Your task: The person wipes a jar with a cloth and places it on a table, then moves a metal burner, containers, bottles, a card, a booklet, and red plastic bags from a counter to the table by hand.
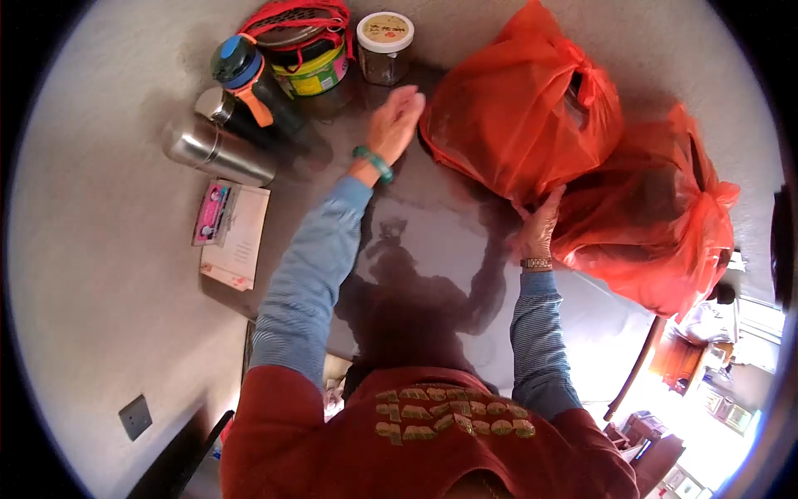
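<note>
My left hand [395, 125] is over the table with its fingers stretched out and nothing in them, just left of a full, knotted red plastic bag [519, 108]. A green bangle [374, 164] is on that wrist. My right hand [539, 226] is at the lower edge of the same bag, where it meets a second knotted red plastic bag [640, 216]. Its thumb and fingers are spread and seem to touch the plastic; part of the hand is blurred. What the bags contain is hidden, with dark shapes showing through.
Along the left wall stand a steel thermos [220, 150], a dark bottle with an orange strap [258, 91], a green-labelled tub [316, 73] and a white-lidded jar [385, 50]. A paper card [238, 241] lies near a pink box [214, 212] on the shiny table [432, 208].
</note>
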`<state>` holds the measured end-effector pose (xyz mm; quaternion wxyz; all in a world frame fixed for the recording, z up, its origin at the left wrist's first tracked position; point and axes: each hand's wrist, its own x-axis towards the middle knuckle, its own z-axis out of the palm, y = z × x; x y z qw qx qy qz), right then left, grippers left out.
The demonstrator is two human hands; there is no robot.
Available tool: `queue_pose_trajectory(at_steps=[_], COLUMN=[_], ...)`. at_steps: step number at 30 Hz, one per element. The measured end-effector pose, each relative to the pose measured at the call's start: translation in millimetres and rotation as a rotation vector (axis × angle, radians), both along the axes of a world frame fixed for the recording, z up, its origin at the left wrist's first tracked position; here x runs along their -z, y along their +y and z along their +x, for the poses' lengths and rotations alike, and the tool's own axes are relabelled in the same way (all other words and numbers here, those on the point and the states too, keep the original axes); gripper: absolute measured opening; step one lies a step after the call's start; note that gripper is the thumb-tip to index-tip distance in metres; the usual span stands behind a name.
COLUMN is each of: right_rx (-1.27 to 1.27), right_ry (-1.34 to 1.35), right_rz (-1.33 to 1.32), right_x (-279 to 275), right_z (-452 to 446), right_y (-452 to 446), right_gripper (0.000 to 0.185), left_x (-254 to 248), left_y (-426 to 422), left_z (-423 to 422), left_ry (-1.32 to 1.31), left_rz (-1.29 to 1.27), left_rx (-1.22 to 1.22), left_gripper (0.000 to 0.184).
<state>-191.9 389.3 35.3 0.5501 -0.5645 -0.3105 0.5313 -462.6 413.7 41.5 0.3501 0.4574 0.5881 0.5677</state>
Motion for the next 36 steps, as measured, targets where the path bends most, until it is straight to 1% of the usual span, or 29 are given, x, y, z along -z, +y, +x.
queue_pose_trajectory(at_steps=[2, 3, 4, 5, 6, 7, 8, 10, 11, 12, 13, 14, 16, 17, 18, 20, 21, 22, 23, 24, 26, 27, 28, 29, 30, 32, 33, 34, 36], right_rx=[-0.047, -0.096, -0.098, -0.166, -0.235, -0.267, -0.268, -0.222, -0.226, -0.236, -0.246, -0.251, -0.232, -0.235, -0.159, -0.073, -0.041, -0.009, -0.009, 0.001, 0.008, -0.001, -0.011, 0.005, -0.001, -0.009, 0.005, 0.003, -0.002], right_ry=[-0.017, -0.028, -0.032, -0.057, -0.079, -0.158, -0.154, -0.252, -0.248, -0.144, -0.041, -0.038, -0.138, -0.131, -0.293, -0.446, -0.604, -0.763, -0.754, -0.758, -0.755, -0.789, -0.823, -0.792, -0.783, -0.664, -0.713, -0.704, -0.687], right_rz=[-0.029, -0.070, -0.065, -0.035, -0.006, 0.004, 0.004, 0.051, 0.053, 0.004, -0.047, -0.050, -0.014, -0.012, 0.113, 0.229, 0.262, 0.293, 0.290, 0.297, 0.308, 0.253, 0.198, 0.136, 0.136, 0.174, 0.195, 0.195, 0.194], right_x=[-11.3, -15.7, -11.6, -0.9, 3.2, 6.6, 14.7, 34.8, 29.0, 16.0, 8.2, 6.7, 6.3, 26.7, 62.4, 84.3, 81.1, 77.4, 72.3, 66.2, 60.4, 59.6, 60.3, 60.4, 60.6, 57.6, 67.5, 70.6, 69.7], right_z=[1.1, 1.3, 7.7, 18.3, 24.8, 30.4, 35.2, 40.2, 36.9, 33.0, 29.7, 28.0, 24.4, 30.5, 41.7, 45.1, 41.1, 37.7, 35.0, 32.8, 30.9, 32.8, 35.0, 33.9, 33.0, 31.1, 35.3, 37.0, 35.5], right_y=[3.3, 4.0, 6.3, 9.6, 13.3, 17.3, 21.6, 27.9, 27.5, 25.4, 23.4, 20.2, 17.3, 22.8, 31.1, 31.8, 29.4, 26.7, 24.6, 23.2, 20.4, 19.1, 19.9, 23.7, 23.8, 20.2, 21.6, 21.8, 22.2], right_gripper=[0.074, 0.074, 0.074, 0.073, 0.072, 0.068, 0.068, 0.064, 0.064, 0.063, 0.062, 0.062, 0.061, 0.061, 0.058, 0.056, 0.053, 0.050, 0.050, 0.048, 0.046, 0.045, 0.045, 0.045, 0.045, 0.046, 0.046, 0.046, 0.048], left_x=[-6.2, 0.7, 7.6, 15.5, 19.7, 24.1, 15.4, -11.9, 21.5, 9.3, -2.1, -9.1, 8.4, -0.2, -3.9, -39.4, -50.1, -58.4, -61.9, -60.7, -56.2, -54.6, -51.0, -56.2, -60.8, -69.5, -72.4, -72.0, -66.5], left_y=[30.2, 47.8, 63.7, 73.9, 80.7, 85.9, 82.6, 68.4, 78.0, 74.0, 69.2, 64.2, 62.4, 56.4, 54.7, 46.8, 49.7, 57.0, 64.9, 72.3, 88.9, 97.7, 102.9, 104.5, 105.2, 102.5, 100.9, 100.2, 99.9], left_z=[22.6, 33.9, 42.5, 46.1, 47.7, 48.6, 50.7, 54.7, 52.2, 46.8, 40.7, 36.6, 32.6, 25.3, 13.1, -0.2, -7.6, -16.3, -23.9, -30.1, -43.4, -51.6, -56.5, -58.1, -59.3, -60.0, -59.6, -58.6, -57.2], left_ry=[0.056, 0.084, 0.111, 0.110, 0.276, 0.444, 0.448, 0.360, 0.516, 0.520, 0.323, 0.125, 0.238, 0.383, 0.528, 0.833, 0.842, 1.013, 1.182, 1.191, 1.314, 1.372, 1.380, 1.417, 1.450, 1.511, 1.561, 1.570, 1.714], left_rz=[0.005, 0.048, 0.087, 0.091, 0.079, 0.066, 0.065, -0.195, -0.005, -0.005, -0.058, -0.112, 0.086, 0.310, 0.363, 0.440, 0.440, 0.392, 0.341, 0.340, 0.132, 0.046, 0.042, -0.075, -0.195, -0.241, -0.279, -0.282, -0.297], left_rx=[0.030, 0.016, 0.004, 0.002, 0.043, 0.085, 0.084, 0.104, 0.066, 0.060, 0.047, 0.035, -0.399, -0.513, -0.477, -0.470, -0.466, -0.394, -0.320, -0.320, -0.258, -0.225, -0.230, -0.195, -0.159, -0.149, -0.135, -0.138, -0.154], left_gripper=[0.050, 0.050, 0.050, 0.050, 0.049, 0.049, 0.049, 0.050, 0.046, 0.046, 0.039, 0.033, 0.026, 0.027, 0.034, 0.043, 0.043, 0.050, 0.058, 0.058, 0.068, 0.074, 0.074, 0.073, 0.073, 0.072, 0.071, 0.071, 0.070])
